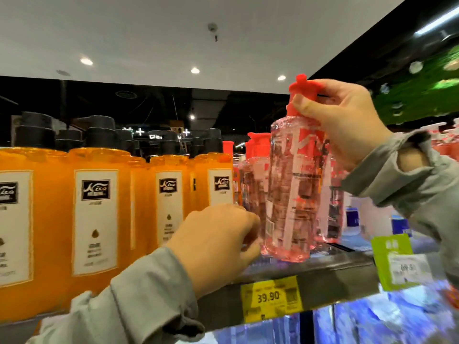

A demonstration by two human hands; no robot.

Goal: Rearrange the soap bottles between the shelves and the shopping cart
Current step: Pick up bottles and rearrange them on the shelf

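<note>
Nearest is the left hand (pixel 218 247), grey sleeve, resting at the front edge of the shelf (pixel 335 276) just above the yellow price tag (pixel 272 297). Its fingers curl toward the foot of the pink bottle (pixel 293 194), with the tips hidden behind the knuckles, so I cannot tell whether they grip anything or only steady it. The pink bottle stands at the front edge, right of that hand, long axis upright with maybe a slight lean. Its base is at the shelf surface; touching or just lifted, cannot tell. The right hand (pixel 347 125) has it from above and from the right, thumb and fingers pinched round the red pump (pixel 304 95) and neck, palm against the bottle's shoulder. So the right hand carries the bottle and the left is the lower, nearer one at its base. My read is that the bottle is being set down on or lifted off this front edge, and the move runs along the upright axis. A green tag (pixel 397 261) hangs off the front edge to the right. Directly behind the held bottle, more pink bottles (pixel 250 184) run back in a row, close enough to knock. Left of them, orange bottles (pixel 99 207) with black pumps fill the shelf. No cart in view. Ceiling lights (pixel 195 70) are farthest back.
</note>
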